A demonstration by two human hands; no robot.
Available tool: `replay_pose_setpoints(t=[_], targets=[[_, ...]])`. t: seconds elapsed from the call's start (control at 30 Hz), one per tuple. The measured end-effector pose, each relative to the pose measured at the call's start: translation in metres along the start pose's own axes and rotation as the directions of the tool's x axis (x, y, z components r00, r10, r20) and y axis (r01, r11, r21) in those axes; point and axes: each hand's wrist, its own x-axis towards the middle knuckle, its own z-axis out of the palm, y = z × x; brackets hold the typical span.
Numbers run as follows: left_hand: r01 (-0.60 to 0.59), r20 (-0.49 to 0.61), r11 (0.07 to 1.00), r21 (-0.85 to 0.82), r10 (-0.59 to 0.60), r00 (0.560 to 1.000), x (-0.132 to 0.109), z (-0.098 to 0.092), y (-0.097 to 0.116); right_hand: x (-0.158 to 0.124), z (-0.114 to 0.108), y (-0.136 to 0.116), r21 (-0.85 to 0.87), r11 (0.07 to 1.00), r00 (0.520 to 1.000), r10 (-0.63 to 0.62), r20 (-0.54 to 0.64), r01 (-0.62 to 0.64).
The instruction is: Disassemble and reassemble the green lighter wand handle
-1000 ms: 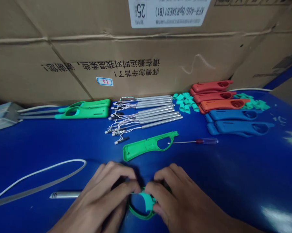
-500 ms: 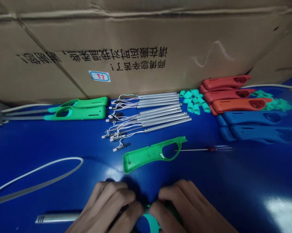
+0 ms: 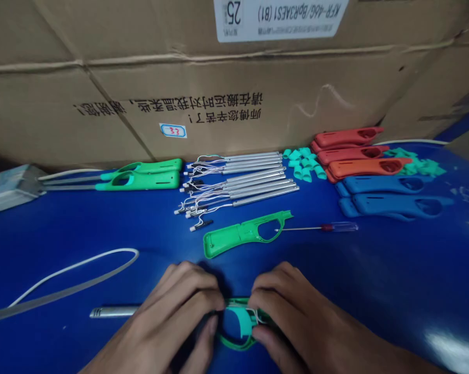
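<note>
Between my hands lies a green lighter casing half (image 3: pixel 234 346), its ring-shaped trigger opening showing. A teal trigger (image 3: pixel 245 323) sits inside that opening, and white wires (image 3: pixel 257 314) run beside it. My left hand (image 3: pixel 179 306) is closed around the casing's left part, where a silver metal tube (image 3: pixel 115 311) sticks out to the left. My right hand (image 3: pixel 296 311) pinches the casing just right of the trigger, by the wires; its palm side is hidden. Beyond my hands another green casing half (image 3: pixel 228 238) lies hollow side up. A screwdriver (image 3: pixel 335 227) points its tip into that half's opening.
Several silver tubes with wires (image 3: pixel 257 182) lie in a row before a cardboard box (image 3: pixel 218 78). Two green lighters (image 3: pixel 152 179) are at left, near a cable (image 3: pixel 102 255). Teal triggers (image 3: pixel 304 163), red casings (image 3: pixel 347 136) and blue casings (image 3: pixel 393 202) are at right.
The view has tilted up, showing more of the box. My thumbs have moved apart from over the casing, so its opening, the teal trigger and the white wires now show.
</note>
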Motion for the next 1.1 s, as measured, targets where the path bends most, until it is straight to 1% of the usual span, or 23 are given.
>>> replay_pose_setpoints(t=[0.07,0.1,0.13,0.17,0.2,0.23,0.27,0.33,0.4,0.47,0.53,0.6,0.7,0.77,0.83,0.9,0.97,1.0,1.1], targets=[[0.009,0.004,1.000,0.016,-0.009,1.000,0.000,0.000,0.001,0.003,-0.001,-0.002,-0.004,1.000,0.999,-0.020,-0.042,0.020],[0.009,0.002,1.000,0.016,-0.009,1.000,0.000,0.000,0.001,0.004,-0.003,-0.003,0.000,1.000,1.000,0.003,-0.018,-0.003],[0.010,0.002,1.000,0.010,-0.010,1.000,0.000,0.000,0.001,0.004,-0.005,-0.005,-0.001,0.999,0.998,0.050,0.030,-0.050],[0.012,0.003,1.000,0.002,-0.012,1.000,0.000,0.001,0.001,0.005,-0.008,-0.006,0.006,0.998,0.996,0.060,0.068,-0.061],[0.009,0.004,1.000,-0.009,-0.009,1.000,0.001,0.001,0.001,0.005,-0.010,-0.007,0.008,0.998,0.996,0.061,0.061,-0.062],[0.008,0.001,1.000,-0.021,-0.008,1.000,0.001,0.002,0.001,0.005,-0.013,-0.007,0.023,1.000,1.000,0.008,0.028,-0.008],[0.013,-0.010,0.999,-0.030,-0.014,1.000,0.001,0.003,0.001,0.005,-0.016,-0.008,0.027,1.000,0.999,0.003,0.032,-0.004],[0.045,-0.043,0.998,-0.035,-0.047,0.998,0.000,0.006,0.003,0.005,-0.022,-0.009,0.029,0.994,0.988,0.097,0.119,-0.101],[0.081,-0.084,0.997,-0.018,-0.082,0.993,-0.003,0.008,0.005,0.006,-0.028,-0.008,0.025,0.993,0.976,0.106,0.189,-0.113],[0.089,-0.110,0.996,0.021,-0.086,0.990,-0.005,0.010,0.005,0.008,-0.033,-0.007,-0.013,0.996,0.973,0.086,0.216,-0.085],[0.078,-0.123,0.995,0.062,-0.070,0.990,-0.007,0.011,0.005,0.009,-0.035,-0.005,-0.068,0.995,0.974,0.080,0.214,-0.066],[0.066,-0.128,0.993,0.098,-0.053,0.990,-0.008,0.010,0.004,0.009,-0.036,-0.003,-0.106,0.991,0.973,0.099,0.209,-0.079],[0.050,-0.143,0.987,0.151,-0.029,0.989,-0.008,0.008,0.002,0.008,-0.035,-0.003,-0.096,0.991,0.973,0.113,0.202,-0.095],[0.048,-0.137,0.986,0.161,-0.026,0.990,-0.007,0.006,0.001,0.009,-0.034,-0.002,-0.090,0.992,0.978,0.105,0.178,-0.090],[0.060,-0.113,0.990,0.130,-0.045,0.993,-0.006,0.005,-0.001,0.011,-0.033,-0.003,-0.100,0.992,0.983,0.096,0.157,-0.081],[0.065,-0.082,0.994,0.092,-0.057,0.995,-0.005,0.003,-0.003,0.013,-0.034,-0.003,-0.097,0.990,0.976,0.122,0.181,-0.106],[0.049,-0.052,0.996,0.079,-0.045,0.998,-0.004,0.001,-0.004,0.013,-0.035,-0.005,-0.081,0.990,0.972,0.127,0.198,-0.113],[0.041,-0.042,0.996,0.082,-0.038,0.998,-0.003,0.000,-0.004,0.013,-0.035,-0.005,-0.066,0.992,0.972,0.117,0.205,-0.106],[0.043,-0.020,0.993,0.107,-0.041,0.999,-0.004,-0.002,-0.005,0.012,-0.036,-0.007,-0.048,0.988,0.961,0.154,0.230,-0.147]])
